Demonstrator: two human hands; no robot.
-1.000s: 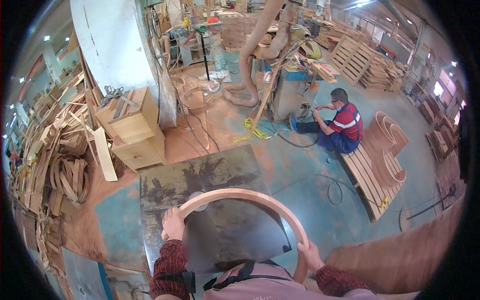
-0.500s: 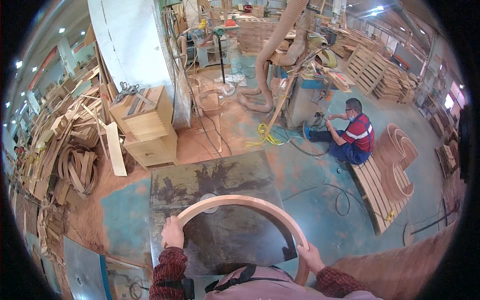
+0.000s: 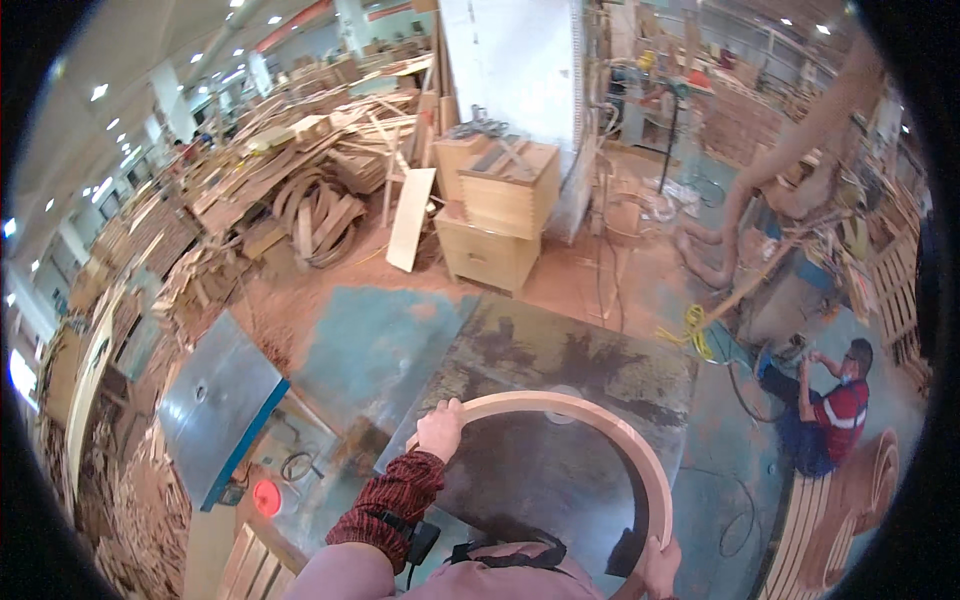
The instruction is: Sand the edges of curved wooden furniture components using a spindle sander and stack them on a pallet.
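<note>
A curved band of pale wood (image 3: pixel 640 447), bent like a large hoop, is held in both hands in front of my body. My left hand (image 3: pixel 440 430) is closed round its left side. On the lower right, my right hand (image 3: pixel 660 566) grips the other side. The hoop's near part is hidden by my body and the frame edge. Beneath it spreads a dark, stained metal machine table (image 3: pixel 600 345) with a pale round disc (image 3: pixel 562 416) in its surface. Whether the hoop touches the table I cannot tell.
To the left stands another metal-topped machine (image 3: pixel 218 395) near a red round object (image 3: pixel 267 497). Wooden boxes (image 3: pixel 497 225) and scrap wood piles (image 3: pixel 330 150) lie beyond. A seated person (image 3: pixel 838 415) is at right, by a slatted pallet (image 3: pixel 810 530) and a yellow cord (image 3: pixel 693 328).
The view has swung left, so the table, the hoop and the seated person appear further right. Both hands keep their hold on the hoop.
</note>
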